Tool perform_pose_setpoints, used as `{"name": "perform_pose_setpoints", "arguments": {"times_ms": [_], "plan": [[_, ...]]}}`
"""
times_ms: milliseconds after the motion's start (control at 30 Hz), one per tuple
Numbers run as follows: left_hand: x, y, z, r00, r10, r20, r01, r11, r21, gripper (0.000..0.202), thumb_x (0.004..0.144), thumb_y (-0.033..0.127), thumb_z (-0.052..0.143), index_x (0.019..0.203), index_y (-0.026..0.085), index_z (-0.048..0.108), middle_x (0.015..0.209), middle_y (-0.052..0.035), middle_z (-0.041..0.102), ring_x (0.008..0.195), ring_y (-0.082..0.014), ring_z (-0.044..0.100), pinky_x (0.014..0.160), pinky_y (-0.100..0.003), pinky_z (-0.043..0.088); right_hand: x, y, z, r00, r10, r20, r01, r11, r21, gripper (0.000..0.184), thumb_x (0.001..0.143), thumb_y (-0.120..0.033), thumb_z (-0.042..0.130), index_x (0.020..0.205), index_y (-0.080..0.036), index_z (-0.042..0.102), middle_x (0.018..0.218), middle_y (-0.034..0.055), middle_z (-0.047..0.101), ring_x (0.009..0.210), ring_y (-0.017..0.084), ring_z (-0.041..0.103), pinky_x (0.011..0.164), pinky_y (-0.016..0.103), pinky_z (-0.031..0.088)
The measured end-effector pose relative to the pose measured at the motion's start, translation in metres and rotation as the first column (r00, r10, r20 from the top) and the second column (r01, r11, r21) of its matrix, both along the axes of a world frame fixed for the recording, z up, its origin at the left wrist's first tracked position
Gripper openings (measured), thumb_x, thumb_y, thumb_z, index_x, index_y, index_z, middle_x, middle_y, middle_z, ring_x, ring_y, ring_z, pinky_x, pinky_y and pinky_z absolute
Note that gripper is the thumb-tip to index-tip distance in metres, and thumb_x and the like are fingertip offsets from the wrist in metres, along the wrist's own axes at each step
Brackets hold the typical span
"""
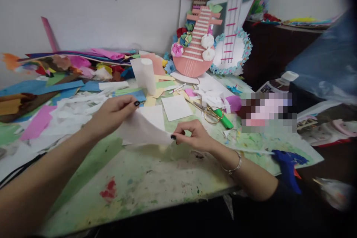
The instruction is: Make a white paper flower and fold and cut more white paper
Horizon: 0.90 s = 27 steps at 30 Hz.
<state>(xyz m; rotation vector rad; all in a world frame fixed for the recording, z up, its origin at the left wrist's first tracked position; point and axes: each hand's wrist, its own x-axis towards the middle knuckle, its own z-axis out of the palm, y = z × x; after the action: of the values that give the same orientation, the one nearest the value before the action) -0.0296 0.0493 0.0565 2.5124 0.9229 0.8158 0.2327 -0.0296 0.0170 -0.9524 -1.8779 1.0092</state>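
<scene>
My left hand [113,113] pinches the upper corner of a thin white sheet of paper [142,130] above the paint-stained table [156,182]. At the sheet's lower right edge, my right hand [195,135] pinches it too, with a bracelet on that wrist. The sheet hangs stretched between the two hands, just over the tabletop. A white paper square [176,108] lies on the table just behind the hands.
Scissors with a green handle [216,115] lie right of the hands. A white roll [147,75] stands behind. Coloured paper scraps [55,81] pile up at left. A pink paper guitar with flowers [196,44] leans on the wall. A blue glue gun [288,163] sits at right.
</scene>
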Motion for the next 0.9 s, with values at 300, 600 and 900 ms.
{"name": "perform_pose_setpoints", "arguments": {"times_ms": [300, 600, 900], "plan": [[0.056, 0.085, -0.04, 0.95, 0.042, -0.31, -0.137, 0.946, -0.292, 0.037, 0.077, 0.037, 0.058, 0.048, 0.016, 0.049, 0.042, 0.0021, 0.045, 0.047, -0.0099, 0.041, 0.05, -0.025, 0.028, 0.007, 0.024, -0.026, 0.977, -0.213, -0.031, 0.154, 0.793, -0.589, 0.014, 0.069, -0.02, 0.058, 0.056, -0.015, 0.058, 0.043, -0.0032, 0.058, 0.031, 0.005, 0.044, 0.032, 0.017, 0.027], [0.089, 0.076, -0.052, 0.886, -0.446, -0.123, 0.396, 0.868, -0.3, 0.02, 0.086, 0.026, 0.057, 0.094, 0.02, 0.074, 0.095, -0.0078, 0.073, 0.095, -0.0172, 0.059, 0.085, -0.026, 0.042, 0.011, 0.026, -0.033, 0.968, -0.246, -0.052, 0.172, 0.801, -0.573, 0.013, 0.067, -0.02, 0.059, 0.055, -0.016, 0.056, 0.045, -0.003, 0.06, 0.031, 0.005, 0.045, 0.031, 0.016, 0.029], [0.094, 0.094, -0.047, 0.82, -0.555, -0.138, 0.364, 0.693, -0.622, 0.018, 0.075, 0.029, 0.066, 0.084, 0.017, 0.076, 0.083, -0.0057, 0.075, 0.075, -0.0143, 0.063, 0.07, -0.022, 0.045, 0.015, 0.024, -0.016, 0.951, -0.269, -0.149, 0.131, 0.792, -0.596, 0.018, 0.065, -0.03, 0.063, 0.054, -0.016, 0.057, 0.043, -0.0029, 0.057, 0.031, 0.004, 0.039, 0.032, 0.016, 0.026]]}}
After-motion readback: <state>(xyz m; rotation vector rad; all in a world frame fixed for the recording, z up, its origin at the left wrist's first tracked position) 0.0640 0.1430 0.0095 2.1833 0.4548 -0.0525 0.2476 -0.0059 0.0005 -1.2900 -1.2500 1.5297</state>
